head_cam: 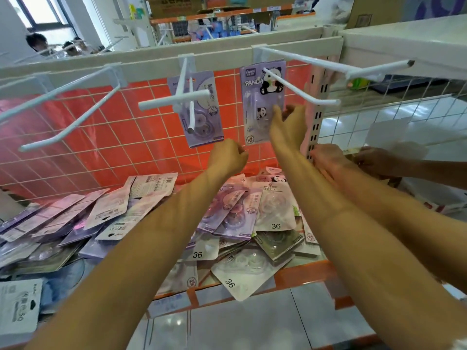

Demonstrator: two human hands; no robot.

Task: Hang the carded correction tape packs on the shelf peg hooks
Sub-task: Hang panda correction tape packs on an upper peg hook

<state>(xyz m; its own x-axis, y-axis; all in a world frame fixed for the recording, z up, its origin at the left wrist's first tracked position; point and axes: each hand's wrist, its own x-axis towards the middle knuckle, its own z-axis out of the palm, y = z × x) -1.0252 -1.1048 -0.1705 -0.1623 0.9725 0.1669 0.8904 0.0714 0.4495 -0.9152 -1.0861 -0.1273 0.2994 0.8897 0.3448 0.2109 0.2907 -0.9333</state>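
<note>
Lilac panda-printed carded correction tape pack (262, 97) hangs on a white wire peg hook (303, 87).
The right hand (288, 125) touches its lower right corner, grip not clear; the left hand (228, 157) is curled, holding nothing.

Materials and surface finish

Peg hooks (300, 89) and wire grid (106, 145) were smooth, white-coated metal. Packs (275, 210) were matt printed card under clear, glossy plastic blisters. Wall tiles (141, 132) and floor tiles (227, 322) were glossy and smooth.
</note>
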